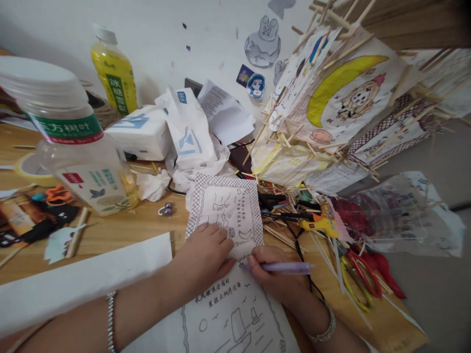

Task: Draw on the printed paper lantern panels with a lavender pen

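A long sheet of paper [235, 296] runs up the table, covered with black line drawings, handwritten characters and a cross-hatched border at its far end. Across it my left hand [206, 255] lies palm down, thumb apart from the fingers, pressing on the sheet. A purple pen [290, 267] is gripped in my right hand [274, 277], which rests at the paper's right side. The pen points at a small drawing near the middle, close to my left thumb. My right fingers partly cover the pen's tip end.
On the left stand a large bottle [84, 162] and a tape roll [31, 169]. Tissue packs [142, 132] and a yellow bottle [116, 73] are behind. To the right lie a glue gun [320, 225], scissors [358, 277] and stick-framed paper lanterns [342, 98]. White paper [91, 274] lies under my left forearm.
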`<state>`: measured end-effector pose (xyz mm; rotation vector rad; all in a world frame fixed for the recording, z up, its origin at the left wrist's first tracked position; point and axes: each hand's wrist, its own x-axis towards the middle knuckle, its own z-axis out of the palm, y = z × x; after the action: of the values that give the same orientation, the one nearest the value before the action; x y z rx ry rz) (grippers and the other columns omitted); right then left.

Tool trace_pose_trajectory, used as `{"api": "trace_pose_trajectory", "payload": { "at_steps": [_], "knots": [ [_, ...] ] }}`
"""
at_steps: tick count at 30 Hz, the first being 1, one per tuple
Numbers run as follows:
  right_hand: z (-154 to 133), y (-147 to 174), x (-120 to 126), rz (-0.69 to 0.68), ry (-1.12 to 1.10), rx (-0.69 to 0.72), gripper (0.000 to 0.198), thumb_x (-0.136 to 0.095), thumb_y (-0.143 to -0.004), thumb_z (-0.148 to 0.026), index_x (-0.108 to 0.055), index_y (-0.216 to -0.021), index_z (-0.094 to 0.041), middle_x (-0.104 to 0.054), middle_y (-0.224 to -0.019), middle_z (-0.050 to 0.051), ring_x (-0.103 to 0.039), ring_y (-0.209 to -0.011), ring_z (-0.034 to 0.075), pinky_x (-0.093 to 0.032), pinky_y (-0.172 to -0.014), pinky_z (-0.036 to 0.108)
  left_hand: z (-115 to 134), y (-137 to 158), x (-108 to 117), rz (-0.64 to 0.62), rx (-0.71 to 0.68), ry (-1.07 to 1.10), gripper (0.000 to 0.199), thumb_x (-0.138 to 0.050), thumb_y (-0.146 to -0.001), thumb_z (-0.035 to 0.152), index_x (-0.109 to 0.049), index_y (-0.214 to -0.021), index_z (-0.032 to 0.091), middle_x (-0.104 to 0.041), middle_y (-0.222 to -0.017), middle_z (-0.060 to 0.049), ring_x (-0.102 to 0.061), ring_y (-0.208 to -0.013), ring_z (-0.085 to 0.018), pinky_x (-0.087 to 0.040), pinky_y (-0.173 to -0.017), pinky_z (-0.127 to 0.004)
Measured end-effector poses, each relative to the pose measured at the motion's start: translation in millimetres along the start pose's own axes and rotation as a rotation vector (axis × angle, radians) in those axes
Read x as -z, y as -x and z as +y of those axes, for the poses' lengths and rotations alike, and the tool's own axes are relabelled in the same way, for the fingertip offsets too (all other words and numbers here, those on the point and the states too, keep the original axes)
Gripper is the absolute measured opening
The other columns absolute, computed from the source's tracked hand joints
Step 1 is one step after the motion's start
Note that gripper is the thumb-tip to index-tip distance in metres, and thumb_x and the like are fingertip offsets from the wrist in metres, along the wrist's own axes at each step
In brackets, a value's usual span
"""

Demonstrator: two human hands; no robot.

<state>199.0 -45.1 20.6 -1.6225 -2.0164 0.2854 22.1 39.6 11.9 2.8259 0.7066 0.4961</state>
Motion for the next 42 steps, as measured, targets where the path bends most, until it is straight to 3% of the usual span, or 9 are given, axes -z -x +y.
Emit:
{"api": "trace_pose_trajectory", "payload": {
  "at_steps": [14, 42],
  "knots": [
    [4.3, 1.6, -2.5, -0.014, -0.078, -0.033, 0.039, -0.046, -0.090, -0.029, -0.037, -0.053, -0.021, -0.044, -0.051, -0.004, -0.045, -0.049, 0.012, -0.031, -0.046, 0.025, 0.2, -0.4, 0.7, -0.007, 0.001, 0.004, 0.014, -0.058, -0.083, 0.023, -0.056, -0.070, 0.019, -0.060, -0.076, -0.005, -0.056, -0.081, -0.025, -0.043, -0.074, -0.040],
    [3.5, 3.0, -3.7, -0.040, -0.283, -0.150, 0.031, -0.046, -0.082, -0.024, -0.032, -0.055, -0.022, -0.041, -0.052, -0.005, -0.042, -0.050, 0.011, -0.033, -0.048, 0.022, 0.2, -1.4, 2.8, -0.056, 0.015, -0.011, 0.013, -0.062, -0.081, 0.023, -0.057, -0.070, 0.018, -0.061, -0.077, -0.005, -0.056, -0.080, -0.025, -0.044, -0.074, -0.040]
  ]
}}
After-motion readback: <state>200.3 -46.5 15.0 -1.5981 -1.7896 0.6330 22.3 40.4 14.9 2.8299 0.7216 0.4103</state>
